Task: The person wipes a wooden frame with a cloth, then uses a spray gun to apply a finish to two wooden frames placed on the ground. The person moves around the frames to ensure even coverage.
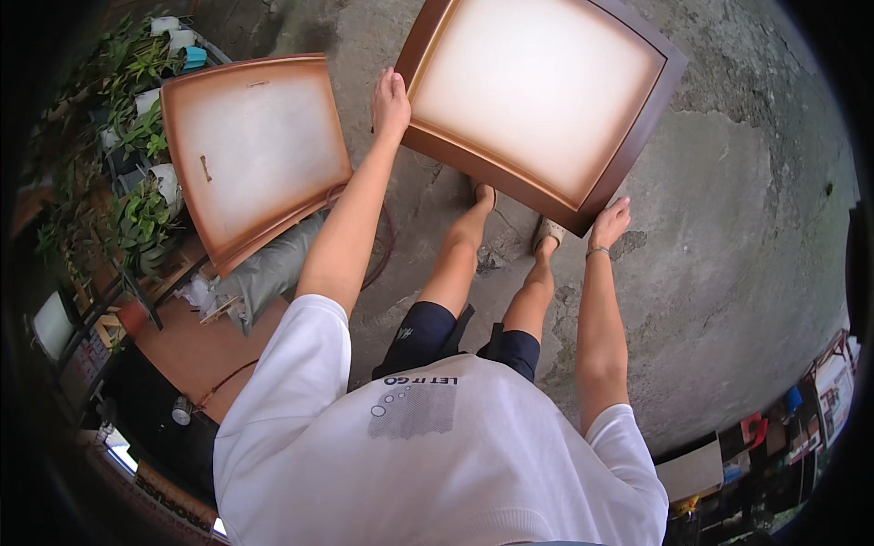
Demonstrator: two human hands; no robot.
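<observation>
I hold a square panel out in front of me at the top of the head view, with a dark bronze-brown frame and a white middle shading to copper at its edges. My left hand grips its left edge, fingers wrapped round it. My right hand is closed on the frame at its lower right corner. A second panel, pale with copper-brown edges and two small handle-like fittings, rests tilted on the left, near my left forearm.
Potted plants line the left side. Under the second panel lie grey sheeting, a brown board and a hose; a can is nearby. My feet stand on cracked concrete. Assorted clutter sits at the lower right.
</observation>
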